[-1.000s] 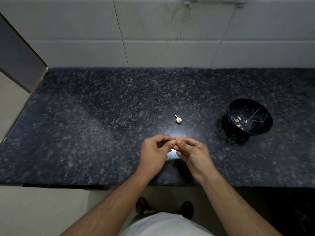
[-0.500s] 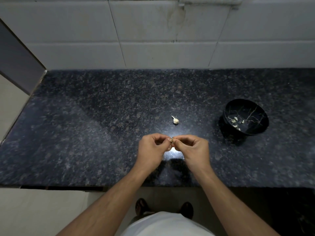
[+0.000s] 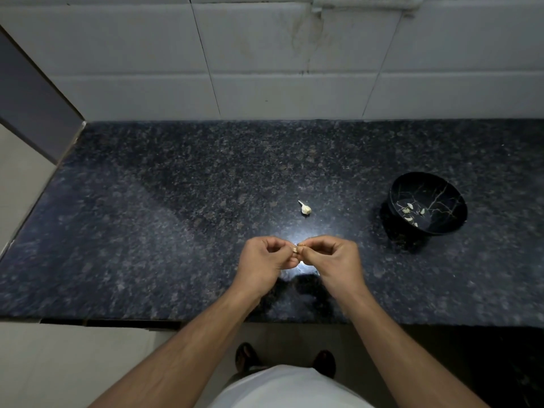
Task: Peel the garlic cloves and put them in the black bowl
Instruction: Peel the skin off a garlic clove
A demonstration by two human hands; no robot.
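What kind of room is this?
Most likely a home kitchen: a dark speckled granite counter against a white tiled wall, with a garlic clove and a black bowl on it.

Dark speckled surface (image 3: 147,231), viewed from above. Bare stone is seen across the whole 9 o'clock half. One loose garlic clove (image 3: 305,208) lies just beyond the hands at 12 o'clock. The black bowl (image 3: 426,201) stands at 2 o'clock, well apart from the clove, with bare surface between them. The far edge is closed by a tiled wall (image 3: 265,69).
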